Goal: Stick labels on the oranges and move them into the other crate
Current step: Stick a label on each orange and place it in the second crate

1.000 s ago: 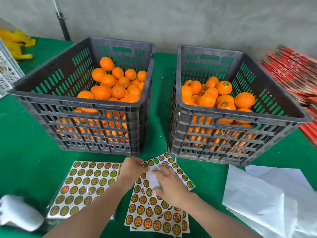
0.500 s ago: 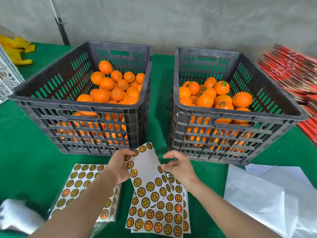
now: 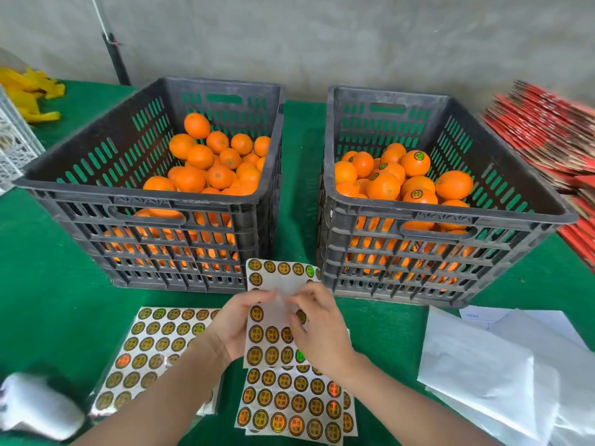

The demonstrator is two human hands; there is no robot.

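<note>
Two dark plastic crates stand on the green table. The left crate [image 3: 135, 201] holds plain oranges [image 3: 199, 156]. In the right crate [image 3: 450, 217], several of the oranges [image 3: 415, 162] carry round gold labels. In front of the crates, my left hand [image 3: 236, 323] holds a partly used label sheet [image 3: 273, 336] upright by its left edge. My right hand [image 3: 318, 326] pinches at the sheet's bare middle, fingers curled against it. More full sheets [image 3: 289, 403] lie flat under my hands.
A pack of label sheets [image 3: 151, 349] in clear wrap lies at the left front, with a white bundle [image 3: 35, 403] at the far left. White backing papers [image 3: 495, 371] pile at the right front. Red flat cartons [image 3: 553, 133] are stacked right, a white basket [image 3: 13, 146] left.
The sheet, first flat on the stack, was lifted by both hands. Now it stands higher and straighter, and my right hand has moved from its right edge onto its middle.
</note>
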